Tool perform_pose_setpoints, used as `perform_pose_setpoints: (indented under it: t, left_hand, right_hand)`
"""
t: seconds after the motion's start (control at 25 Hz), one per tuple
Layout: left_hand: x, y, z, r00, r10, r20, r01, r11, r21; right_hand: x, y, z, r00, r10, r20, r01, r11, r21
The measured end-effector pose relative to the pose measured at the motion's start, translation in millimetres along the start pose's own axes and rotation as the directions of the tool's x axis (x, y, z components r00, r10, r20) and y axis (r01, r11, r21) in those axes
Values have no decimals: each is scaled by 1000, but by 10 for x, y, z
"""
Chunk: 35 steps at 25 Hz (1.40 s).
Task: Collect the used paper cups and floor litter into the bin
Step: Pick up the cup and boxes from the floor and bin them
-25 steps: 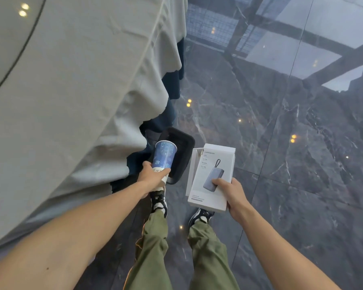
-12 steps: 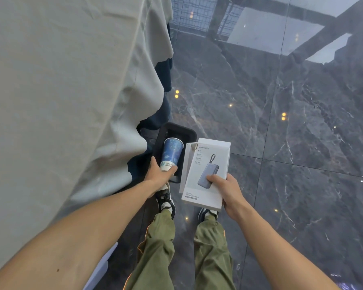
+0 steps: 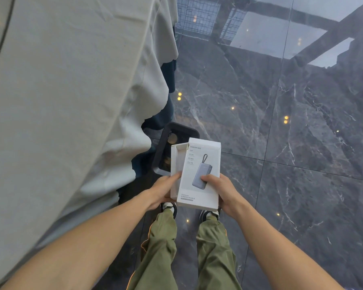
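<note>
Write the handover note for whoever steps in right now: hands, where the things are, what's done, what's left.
Left hand: holds the white box by its left edge.
Right hand: grips the box's right side, thumb on its front.
Box: top flap open, held above the black bin, which stands on the floor by the draped table.
Done: no cup in either hand; something round shows in the bin.
Left: drop the box in, then check for more litter.

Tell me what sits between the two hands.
The white box, gripped by left hand and right hand, as the head view shows.
</note>
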<state>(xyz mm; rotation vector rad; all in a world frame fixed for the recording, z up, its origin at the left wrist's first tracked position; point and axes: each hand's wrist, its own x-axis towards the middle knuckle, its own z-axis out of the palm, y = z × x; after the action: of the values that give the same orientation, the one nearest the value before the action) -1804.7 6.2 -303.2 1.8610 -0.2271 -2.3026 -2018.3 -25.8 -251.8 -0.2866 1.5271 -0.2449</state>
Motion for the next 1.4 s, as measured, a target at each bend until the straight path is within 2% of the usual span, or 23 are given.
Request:
perform_pose_setpoints:
  t: [0.12, 0.24, 0.32, 0.4, 0.52, 0.84, 1.04, 1.12, 1.28, 1.4]
  left_hand:
    - [-7, -138, -34, 972, 57, -229, -48, 998, 44]
    - [-33, -297, -177, 882, 61, -468, -47, 998, 41]
    - [-71, -398, -337, 841, 50, -539, -37, 999, 35]
    - [-108, -465, -469, 823, 69, -564, -51, 998, 48]
    - [-141, -505, -634, 818, 113, -565, -86, 994, 74]
    - [-161, -383, -718, 819, 167, -549, -148, 986, 78]
    - [-133, -234, -564, 872, 186, -452, -152, 982, 111]
    - [-94, -202, -489, 906, 176, -385, -127, 981, 148]
    - [-35, -146, -371, 928, 132, -348, -83, 985, 152]
    - [6, -119, -312, 941, 85, -326, -40, 989, 142]
  right_hand:
    - [61, 11, 110, 998, 43, -49, -45, 998, -42]
    - [167, 12, 207, 988, 50, -149, -65, 993, -102]
    - [248, 18, 312, 988, 42, -151, -68, 983, -171]
    - [349, 5, 405, 992, 0, -125, -42, 944, -326]
    - [491, -49, 572, 992, -30, -122, -28, 895, -445]
    - [528, -97, 784, 996, -35, -80, -14, 839, -545]
    - [388, 32, 719, 982, 161, 100, -103, 897, -429]
    - [375, 117, 691, 973, 188, 135, -109, 887, -449]
    - [412, 252, 591, 984, 163, 75, -118, 904, -412]
    - [422, 236, 544, 996, 56, -72, -76, 943, -324]
